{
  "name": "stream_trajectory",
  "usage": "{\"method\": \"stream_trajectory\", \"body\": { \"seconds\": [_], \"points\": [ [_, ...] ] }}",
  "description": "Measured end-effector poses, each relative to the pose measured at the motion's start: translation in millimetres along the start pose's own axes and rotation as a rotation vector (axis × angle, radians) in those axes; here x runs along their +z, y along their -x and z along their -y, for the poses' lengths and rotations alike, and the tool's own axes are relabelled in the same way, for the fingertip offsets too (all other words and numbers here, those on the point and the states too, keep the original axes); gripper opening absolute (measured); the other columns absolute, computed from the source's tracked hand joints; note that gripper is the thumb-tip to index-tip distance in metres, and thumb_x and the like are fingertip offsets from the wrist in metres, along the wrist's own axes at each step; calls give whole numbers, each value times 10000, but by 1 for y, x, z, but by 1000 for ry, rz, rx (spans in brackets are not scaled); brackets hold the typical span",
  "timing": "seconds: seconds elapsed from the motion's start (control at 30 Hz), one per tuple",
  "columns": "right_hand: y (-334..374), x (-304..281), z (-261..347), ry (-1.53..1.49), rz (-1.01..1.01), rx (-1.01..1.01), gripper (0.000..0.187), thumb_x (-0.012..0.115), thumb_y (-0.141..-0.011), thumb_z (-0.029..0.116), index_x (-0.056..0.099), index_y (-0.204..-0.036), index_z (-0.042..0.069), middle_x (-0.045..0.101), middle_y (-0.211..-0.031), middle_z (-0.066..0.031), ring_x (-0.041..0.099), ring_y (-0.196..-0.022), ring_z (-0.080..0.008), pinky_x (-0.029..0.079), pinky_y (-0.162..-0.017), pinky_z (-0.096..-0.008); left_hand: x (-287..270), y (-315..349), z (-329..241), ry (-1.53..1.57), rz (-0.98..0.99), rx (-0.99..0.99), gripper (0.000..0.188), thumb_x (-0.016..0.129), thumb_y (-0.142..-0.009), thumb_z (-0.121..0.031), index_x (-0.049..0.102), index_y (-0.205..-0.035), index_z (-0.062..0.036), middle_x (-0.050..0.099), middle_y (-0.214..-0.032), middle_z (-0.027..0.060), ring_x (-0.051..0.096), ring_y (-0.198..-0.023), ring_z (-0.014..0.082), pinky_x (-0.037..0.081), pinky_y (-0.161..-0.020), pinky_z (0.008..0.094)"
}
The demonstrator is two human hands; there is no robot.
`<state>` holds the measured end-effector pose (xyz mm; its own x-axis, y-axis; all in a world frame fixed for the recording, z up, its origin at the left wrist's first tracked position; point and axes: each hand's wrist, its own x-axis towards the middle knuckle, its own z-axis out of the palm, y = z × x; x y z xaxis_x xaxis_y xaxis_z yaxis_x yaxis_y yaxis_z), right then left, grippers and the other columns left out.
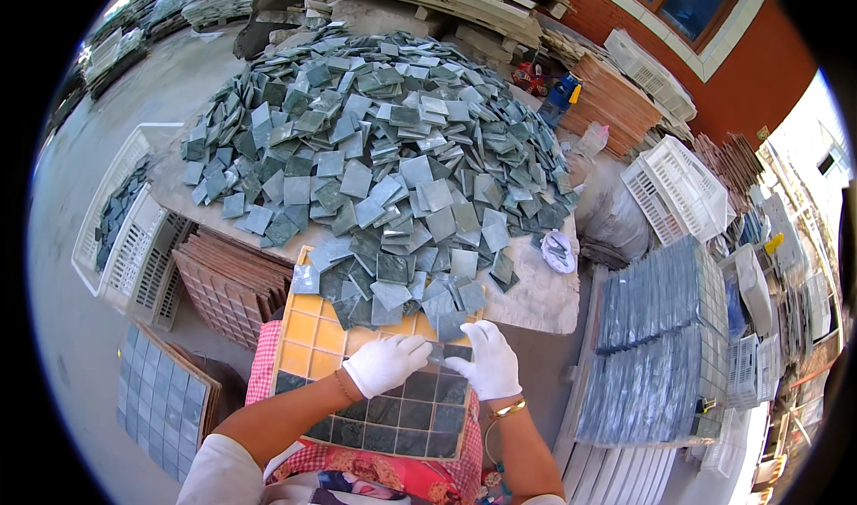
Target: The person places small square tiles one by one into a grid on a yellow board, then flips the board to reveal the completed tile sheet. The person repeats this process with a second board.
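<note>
A yellow grid tray (299,331) with raised dividers rests across my lap, its lower compartments filled with dark stone tiles (384,409). Over the tray, a small grey-green stone tile (437,353) sits between my two white-gloved hands. My left hand (387,365) has its fingers closed at the tile's left side. My right hand (489,360) pinches near its right side, thumb toward the left hand; the fingers partly hide the tile. Loose tiles from a big heap (384,157) spill onto the tray's far end, just beyond both hands.
The heap covers a table (544,304), with a small white round container (559,252) at its right. White crates (134,255) and stacked brown grid trays (232,282) stand left. Filled trays (165,398) lean lower left; wrapped tile stacks (656,344) stand right.
</note>
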<state>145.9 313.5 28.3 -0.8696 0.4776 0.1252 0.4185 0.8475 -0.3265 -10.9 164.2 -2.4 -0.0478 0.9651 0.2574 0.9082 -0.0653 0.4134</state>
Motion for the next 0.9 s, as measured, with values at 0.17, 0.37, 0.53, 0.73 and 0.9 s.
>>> {"method": "stream_trajectory", "body": {
  "seconds": [0.17, 0.37, 0.53, 0.73, 0.9],
  "points": [
    [-30, -1, 4, 79, -54, -150, 563, 789, -681, 188, 525, -1174, 122, 526, -1140, -102, 582, -958, -303, 512, -778, -398, -5, -15, 16, 325, -177, -222, 216, 588, -880, -150, 628, -1088, -113, 644, -872, 136, 634, -814, 309, 513, -712, 383],
    [-30, 4, -12, -70, -44, -47, 369, 768, -708, 175, 556, -1004, 108, 582, -944, -91, 612, -847, -272, 507, -720, -404, 7, 0, 21, 397, -112, -220, 268, 640, -832, -125, 617, -1086, -41, 593, -1020, 141, 601, -938, 327, 492, -822, 376],
    [-13, -12, -6, -424, -221, 114, 194, 738, -747, 110, 617, -888, 55, 613, -754, -69, 608, -642, -175, 487, -617, -296, 0, 9, 7, 273, -20, -194, 441, 692, -785, -148, 534, -1181, -35, 503, -1132, 139, 567, -994, 339, 485, -841, 392],
    [11, -16, 4, -516, -274, 228, 158, 726, -770, 76, 603, -863, 37, 608, -783, -67, 595, -633, -158, 480, -608, -280, 8, -3, -8, 110, 25, -141, 345, 659, -764, -113, 512, -1058, -7, 470, -1010, 134, 570, -944, 317, 510, -795, 414],
    [14, -6, 19, -478, -306, 125, 196, 730, -749, 57, 584, -880, 56, 618, -871, -94, 617, -723, -253, 502, -665, -334, 3, 1, 1, 50, 123, -98, 461, 666, -777, -118, 522, -1207, -37, 504, -1069, 129, 577, -929, 326, 495, -826, 402]
  ]
}}
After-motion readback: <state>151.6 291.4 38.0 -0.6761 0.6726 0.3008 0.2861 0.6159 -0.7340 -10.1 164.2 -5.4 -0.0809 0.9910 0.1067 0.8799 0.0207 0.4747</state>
